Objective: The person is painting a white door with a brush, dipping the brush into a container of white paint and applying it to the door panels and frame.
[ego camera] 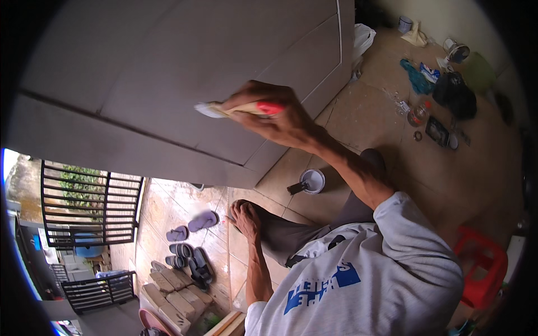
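My right hand [269, 111] grips a paintbrush [248, 109] with a wooden handle, red at its end. The pale bristles point left, at the face of a grey panelled door [176, 59]; whether they touch it I cannot tell. My left hand [246, 220] rests on my bent knee, fingers spread a little, with nothing seen in it. On the tiled floor between my legs and the door stands an open paint can [315, 181]. A dark flat handle or stick [296, 188] leans over the can's rim.
Slippers [203, 221] and stacked paving blocks [176, 294] lie at lower left, near a black metal gate [92, 206]. A plastic bottle [417, 115], black bag [454, 95] and small fan [456, 50] are at upper right. A red plastic stool [483, 269] stands behind me.
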The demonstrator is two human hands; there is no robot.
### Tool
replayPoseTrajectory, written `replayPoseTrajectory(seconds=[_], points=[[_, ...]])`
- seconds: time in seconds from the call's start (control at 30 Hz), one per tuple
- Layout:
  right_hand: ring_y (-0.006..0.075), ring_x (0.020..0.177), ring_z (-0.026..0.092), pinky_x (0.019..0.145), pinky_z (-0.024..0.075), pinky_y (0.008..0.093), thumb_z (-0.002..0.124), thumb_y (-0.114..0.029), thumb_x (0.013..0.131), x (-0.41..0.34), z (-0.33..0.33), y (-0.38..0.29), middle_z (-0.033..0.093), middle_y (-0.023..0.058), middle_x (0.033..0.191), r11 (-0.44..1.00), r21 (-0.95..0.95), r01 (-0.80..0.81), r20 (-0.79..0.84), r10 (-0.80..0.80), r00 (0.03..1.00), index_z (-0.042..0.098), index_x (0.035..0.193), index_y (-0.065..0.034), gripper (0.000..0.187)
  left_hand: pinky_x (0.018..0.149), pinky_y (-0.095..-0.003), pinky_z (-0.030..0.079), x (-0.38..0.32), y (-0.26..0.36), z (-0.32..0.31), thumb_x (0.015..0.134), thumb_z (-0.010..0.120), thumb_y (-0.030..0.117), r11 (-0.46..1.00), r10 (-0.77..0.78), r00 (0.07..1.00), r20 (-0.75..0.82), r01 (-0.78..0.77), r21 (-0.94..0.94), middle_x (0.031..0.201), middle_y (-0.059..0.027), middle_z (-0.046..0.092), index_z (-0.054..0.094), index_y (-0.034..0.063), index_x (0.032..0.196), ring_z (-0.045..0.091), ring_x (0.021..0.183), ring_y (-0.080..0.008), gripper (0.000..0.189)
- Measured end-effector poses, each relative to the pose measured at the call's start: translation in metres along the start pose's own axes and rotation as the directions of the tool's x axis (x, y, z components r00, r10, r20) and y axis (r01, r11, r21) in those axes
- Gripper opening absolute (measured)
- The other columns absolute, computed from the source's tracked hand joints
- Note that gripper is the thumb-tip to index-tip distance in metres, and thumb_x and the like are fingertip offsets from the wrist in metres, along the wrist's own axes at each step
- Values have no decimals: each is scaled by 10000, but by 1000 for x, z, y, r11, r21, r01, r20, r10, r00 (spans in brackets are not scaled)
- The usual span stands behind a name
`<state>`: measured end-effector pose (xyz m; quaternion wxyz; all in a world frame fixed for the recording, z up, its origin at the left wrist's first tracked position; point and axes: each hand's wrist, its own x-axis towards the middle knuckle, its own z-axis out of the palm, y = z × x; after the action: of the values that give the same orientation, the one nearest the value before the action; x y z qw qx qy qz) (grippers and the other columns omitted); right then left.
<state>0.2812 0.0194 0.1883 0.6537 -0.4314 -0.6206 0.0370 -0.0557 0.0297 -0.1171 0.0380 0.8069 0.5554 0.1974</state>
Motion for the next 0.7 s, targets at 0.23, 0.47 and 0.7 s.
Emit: replayPoseTrajectory(seconds=[0.23,0.47,0.7], points=[[177,793,728,711,560,313,745,-199,922,-165,-51,73,754,128,879,669,-295,-682,71,727,683,731,1021,-20,205,1201,-655,86,-2,3,0,980,610,230,1000,7,1000,-19,-8,-11,1355,-60,575,663,120,1107,435,1398,-282,177],[328,822,728,737,551,390,749,-224,886,-273,-27,115,748,162,883,543,-550,-634,178,818,547,735,929,-19,211,1203,-656,70,-3,5,-1,976,612,228,999,-6,999,-39,4,-43,1365,-47,573,678,119,1091,417,1412,-267,172],[335,833,728,761,556,398,734,-196,886,-320,-12,139,743,171,894,565,-596,-570,187,788,586,726,942,-24,182,1219,-631,61,-4,-2,0,981,613,242,999,-30,999,-19,29,-40,1411,-71,570,688,110,1136,386,1448,-287,217]])
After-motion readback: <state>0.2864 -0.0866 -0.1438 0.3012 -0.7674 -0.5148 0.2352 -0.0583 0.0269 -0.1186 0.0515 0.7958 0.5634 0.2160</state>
